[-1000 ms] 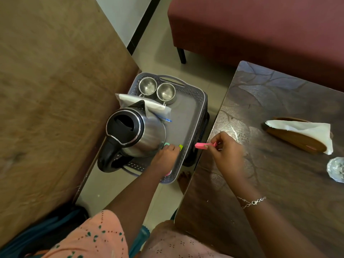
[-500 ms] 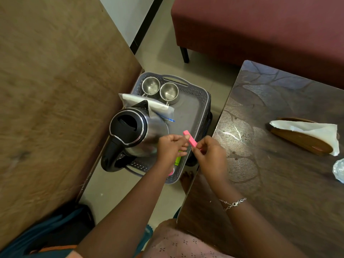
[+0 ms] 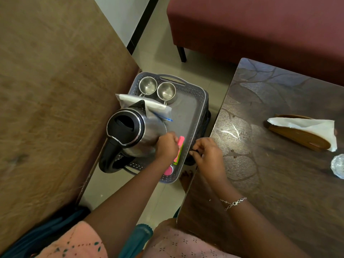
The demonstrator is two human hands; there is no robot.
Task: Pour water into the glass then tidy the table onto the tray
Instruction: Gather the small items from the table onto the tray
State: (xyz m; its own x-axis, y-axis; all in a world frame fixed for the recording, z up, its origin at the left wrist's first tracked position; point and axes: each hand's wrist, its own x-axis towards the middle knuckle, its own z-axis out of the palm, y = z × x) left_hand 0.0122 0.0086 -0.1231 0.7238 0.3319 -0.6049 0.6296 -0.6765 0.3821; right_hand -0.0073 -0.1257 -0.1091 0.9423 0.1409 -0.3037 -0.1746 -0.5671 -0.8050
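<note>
A grey plastic tray (image 3: pixel 193 112) sits low between two tables. It holds a steel kettle (image 3: pixel 135 131), two steel cups (image 3: pixel 156 89), a white packet (image 3: pixel 141 103), a green highlighter (image 3: pixel 179 156) and a round pink item (image 3: pixel 168 171). My left hand (image 3: pixel 166 146) is over the tray beside the kettle and pinches a pink highlighter (image 3: pixel 181 142), which lies on the green one. My right hand (image 3: pixel 208 155) hovers at the tray's right rim with loosely curled fingers and holds nothing. A clear glass (image 3: pixel 337 165) stands at the dark table's right edge.
A wooden napkin holder (image 3: pixel 297 136) with a white napkin (image 3: pixel 312 125) lies on the dark patterned table (image 3: pixel 270 183). A brown wooden table (image 3: pixel 46 90) fills the left. A maroon sofa (image 3: pixel 260 25) stands behind. A bare foot (image 3: pixel 186 178) shows below the tray.
The pink highlighter passed from my right hand to my left hand, which carried it down into the tray onto the green one. My right hand has let go.
</note>
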